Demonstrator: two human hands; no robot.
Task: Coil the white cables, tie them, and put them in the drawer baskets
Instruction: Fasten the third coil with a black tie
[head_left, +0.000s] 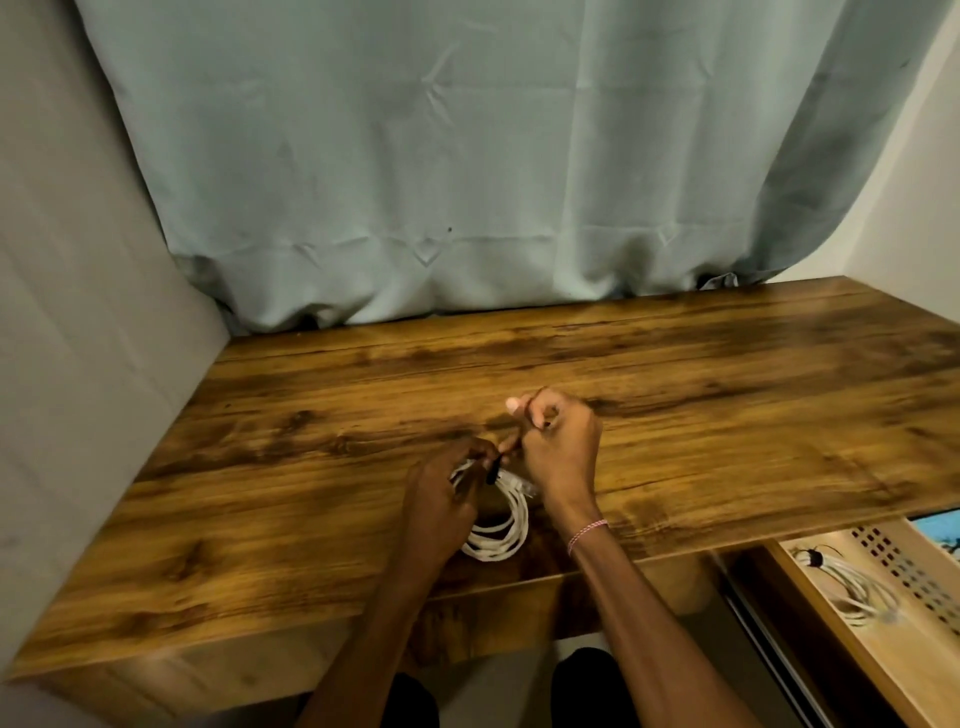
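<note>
A coiled white cable (506, 530) lies on the wooden desk (727, 415) near its front edge. My left hand (441, 509) grips the top of the coil, where a black tie (491, 470) wraps it. My right hand (558, 447), fingers curled, pinches and pulls the tie's free end away from the coil. At the lower right an open drawer holds a beige perforated basket (893, 561). Inside it lies another coiled white cable (852, 587) bound with a black tie.
A pale green curtain (467, 182) hangs behind the desk. A grey wall (67, 338) closes the left side and a white wall (904, 208) the right. The drawer's wooden front (831, 639) juts out at lower right.
</note>
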